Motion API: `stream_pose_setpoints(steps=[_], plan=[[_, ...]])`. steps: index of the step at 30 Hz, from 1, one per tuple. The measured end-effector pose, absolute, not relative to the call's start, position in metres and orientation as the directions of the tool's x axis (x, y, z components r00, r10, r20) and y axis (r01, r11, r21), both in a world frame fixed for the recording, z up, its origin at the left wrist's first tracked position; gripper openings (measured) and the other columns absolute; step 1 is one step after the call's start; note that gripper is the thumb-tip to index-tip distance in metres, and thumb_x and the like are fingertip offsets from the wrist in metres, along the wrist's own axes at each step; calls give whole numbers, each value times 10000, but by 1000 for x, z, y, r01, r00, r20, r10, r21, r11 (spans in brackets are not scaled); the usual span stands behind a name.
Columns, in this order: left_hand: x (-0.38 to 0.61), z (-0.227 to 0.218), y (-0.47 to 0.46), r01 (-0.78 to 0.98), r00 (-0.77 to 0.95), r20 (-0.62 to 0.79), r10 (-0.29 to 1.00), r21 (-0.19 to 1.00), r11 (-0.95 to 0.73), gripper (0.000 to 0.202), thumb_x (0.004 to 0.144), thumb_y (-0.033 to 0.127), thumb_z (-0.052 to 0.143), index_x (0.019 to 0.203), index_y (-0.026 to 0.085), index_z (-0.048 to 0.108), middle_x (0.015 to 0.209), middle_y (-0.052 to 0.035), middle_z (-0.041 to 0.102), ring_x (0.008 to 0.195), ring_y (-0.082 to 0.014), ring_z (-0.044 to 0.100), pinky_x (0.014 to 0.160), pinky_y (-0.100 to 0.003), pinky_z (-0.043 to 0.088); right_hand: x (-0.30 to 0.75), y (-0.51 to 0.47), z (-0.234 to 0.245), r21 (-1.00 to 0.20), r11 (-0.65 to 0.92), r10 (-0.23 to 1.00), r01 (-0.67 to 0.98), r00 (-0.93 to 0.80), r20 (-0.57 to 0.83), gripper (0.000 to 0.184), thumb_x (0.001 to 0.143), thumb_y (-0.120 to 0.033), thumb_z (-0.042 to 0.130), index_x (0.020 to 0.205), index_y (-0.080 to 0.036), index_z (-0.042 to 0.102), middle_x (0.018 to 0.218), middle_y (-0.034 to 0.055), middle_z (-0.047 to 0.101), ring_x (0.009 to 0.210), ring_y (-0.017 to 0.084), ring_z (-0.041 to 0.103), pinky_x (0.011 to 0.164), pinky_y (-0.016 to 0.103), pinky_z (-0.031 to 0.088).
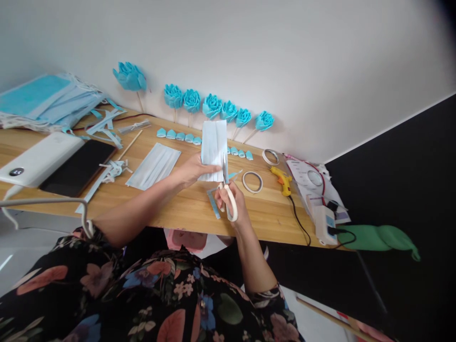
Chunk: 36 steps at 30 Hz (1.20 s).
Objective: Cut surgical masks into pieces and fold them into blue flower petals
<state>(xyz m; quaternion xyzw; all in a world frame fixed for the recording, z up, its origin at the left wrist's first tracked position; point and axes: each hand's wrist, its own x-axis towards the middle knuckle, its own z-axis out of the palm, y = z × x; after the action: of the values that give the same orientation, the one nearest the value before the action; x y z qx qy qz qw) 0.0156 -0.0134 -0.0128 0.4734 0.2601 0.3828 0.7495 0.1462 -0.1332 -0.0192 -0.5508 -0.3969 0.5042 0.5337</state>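
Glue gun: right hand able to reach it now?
Probably reachable: the glue gun lies near the right hand, only a tape ring between. But that hand holds scissors, so no free grip.

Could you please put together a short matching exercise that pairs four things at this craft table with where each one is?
Things:
1. scissors
2. upright mask
3. glue gun
4. roses

Places:
A. propped against the wall at the back of the table
B. held in the left hand
C. gripped in the right hand
D. lying on the table beside the tape rolls

Pairs: 1-C, 2-B, 3-D, 4-A
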Motion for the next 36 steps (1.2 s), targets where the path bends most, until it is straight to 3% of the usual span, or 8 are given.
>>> stream_pose_setpoints(steps=[20,27,36], plan=[[14,-8,-16,-331,574,-34,818,904,270,383,589,250,889,912,153,707,855,-48,722,762,-190,652,782,-359,517,141,-134,-25,-984,-90,976,-154,185,-118,476,726,-616,751,839,-217,517,557,-77,545,382,44,389,343,178,287],[15,-9,-15,-305,588,-42,808,914,269,386,586,266,896,893,151,692,806,-45,710,726,-192,649,743,-355,518,139,-133,-25,-976,-98,968,-195,210,-139,403,720,-507,778,863,-213,542,534,-81,539,369,40,371,339,167,268],[14,-7,-12,-372,481,-51,875,892,256,443,654,358,865,989,112,711,983,-130,745,909,-277,694,871,-423,545,139,-134,-29,-969,-122,954,-213,246,-174,360,709,-449,780,883,-214,571,506,-93,502,386,46,354,364,171,272]])
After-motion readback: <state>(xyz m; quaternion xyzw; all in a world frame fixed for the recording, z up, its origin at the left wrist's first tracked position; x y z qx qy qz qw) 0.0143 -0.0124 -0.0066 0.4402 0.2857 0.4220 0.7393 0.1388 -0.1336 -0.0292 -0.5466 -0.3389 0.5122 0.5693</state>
